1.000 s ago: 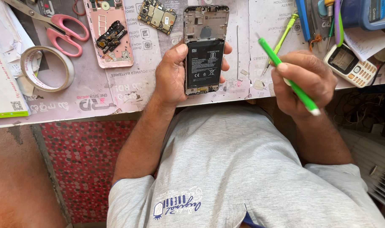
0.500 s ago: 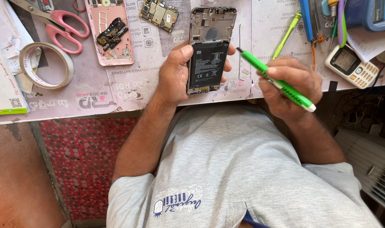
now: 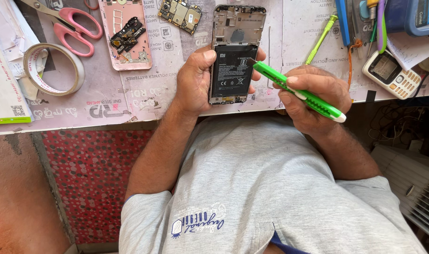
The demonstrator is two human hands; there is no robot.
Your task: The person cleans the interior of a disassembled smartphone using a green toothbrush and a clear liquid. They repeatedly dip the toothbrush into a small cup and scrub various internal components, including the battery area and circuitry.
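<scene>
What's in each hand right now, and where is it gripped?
Left hand holds the opened phone, gripping its lower half by the long edges. Right hand holds the green screwdriver around the handle's middle, tip at the phone's right edge.

The left hand (image 3: 195, 80) grips an opened phone (image 3: 235, 54) with its back cover off and black battery (image 3: 233, 70) exposed, thumb on the phone's left edge and fingers (image 3: 257, 70) wrapped around its right edge, held flat at the near edge of the tabletop (image 3: 130, 101). The right hand (image 3: 313, 99) holds a green screwdriver (image 3: 296, 90) pen-fashion, its metal tip at the battery's upper right corner. Far left lie pink-handled scissors (image 3: 76, 26), a tape roll (image 3: 52, 68), a pink back cover (image 3: 127, 35) and a circuit board (image 3: 180, 13); far right sits a white keypad phone (image 3: 393, 74).
</scene>
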